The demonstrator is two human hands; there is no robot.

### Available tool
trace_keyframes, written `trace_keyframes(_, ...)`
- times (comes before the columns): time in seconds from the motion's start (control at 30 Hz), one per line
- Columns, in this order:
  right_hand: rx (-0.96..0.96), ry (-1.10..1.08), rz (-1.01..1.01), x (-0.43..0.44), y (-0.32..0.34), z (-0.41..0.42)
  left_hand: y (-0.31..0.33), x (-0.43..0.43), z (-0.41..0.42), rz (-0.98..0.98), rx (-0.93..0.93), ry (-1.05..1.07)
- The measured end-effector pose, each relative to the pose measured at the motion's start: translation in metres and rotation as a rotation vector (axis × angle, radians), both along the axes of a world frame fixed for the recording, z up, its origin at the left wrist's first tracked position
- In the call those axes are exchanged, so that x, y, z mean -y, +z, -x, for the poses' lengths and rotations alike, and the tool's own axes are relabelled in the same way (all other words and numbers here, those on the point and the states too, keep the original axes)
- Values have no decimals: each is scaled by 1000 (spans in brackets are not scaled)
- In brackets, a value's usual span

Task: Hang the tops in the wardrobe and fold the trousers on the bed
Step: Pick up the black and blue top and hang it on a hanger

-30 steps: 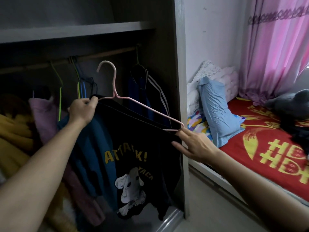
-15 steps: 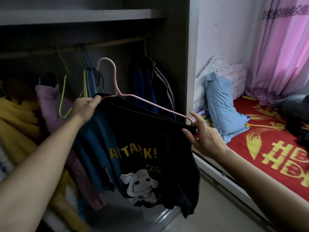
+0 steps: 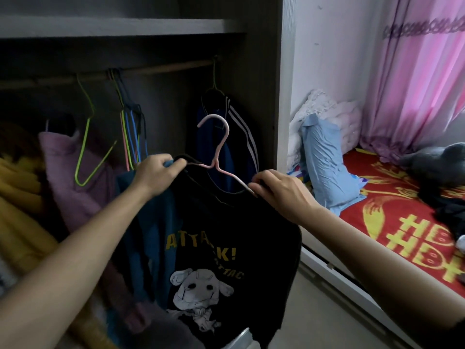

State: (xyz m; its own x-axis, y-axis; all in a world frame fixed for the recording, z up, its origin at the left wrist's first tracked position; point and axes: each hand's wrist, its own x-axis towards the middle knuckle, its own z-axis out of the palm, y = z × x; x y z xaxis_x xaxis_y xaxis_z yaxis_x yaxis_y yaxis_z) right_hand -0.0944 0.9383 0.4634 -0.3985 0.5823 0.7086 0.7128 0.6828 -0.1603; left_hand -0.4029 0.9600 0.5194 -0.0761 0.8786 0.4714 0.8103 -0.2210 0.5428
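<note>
T-shirt (image 3: 226, 222), draped on a pink hanger (image 3: 217, 161), hangs below the wardrobe rail (image 3: 163, 69), left hand (image 3: 156, 175) gripping one shoulder, right hand (image 3: 279, 190) pinching the other; a shoulder could slip off before the hook reaches it.

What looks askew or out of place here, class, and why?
The empty lime-green hanger on the rail hangs crooked, its wire seemingly bent into a lopsided V. The pink hanger carrying the black T-shirt tilts between left hand and right hand, unhooked.
</note>
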Motion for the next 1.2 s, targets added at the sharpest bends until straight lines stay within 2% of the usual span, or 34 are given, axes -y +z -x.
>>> trace_keyframes(0.07, 72, 19, 86, -4, 10, 13, -2, -3, -3, 64, 127, -60)
trace_keyframes(0.17, 190, 2, 25, -14, 12, 17, -7, -4, 0, 139, 299, -151)
trace_keyframes(0.33, 23, 6, 125, -33, 30, 35, -17, -5, 2, 154, 459, -182)
trace_keyframes(0.5, -11, 19, 144, -43, 46, 52, -15, -11, 24, 166, 467, -169)
trace_keyframes(0.63, -24, 7, 145, -58, 58, 56, -16, -16, 52, 371, 499, -383)
trace_keyframes(0.77, -56, 2, 182, -72, 66, 57, -24, -27, 69, 186, 387, -402)
trace_keyframes(0.97, -127, -72, 254, -90, 76, 55, -23, -48, 81, 43, 394, -352)
trace_keyframes(1.07, -148, -96, 259, -101, 75, 59, -15, -64, 78, -12, 201, -339)
trace_keyframes(1.2, -158, -187, 279, -121, 77, 73, 6, -90, 74, -33, -253, -230)
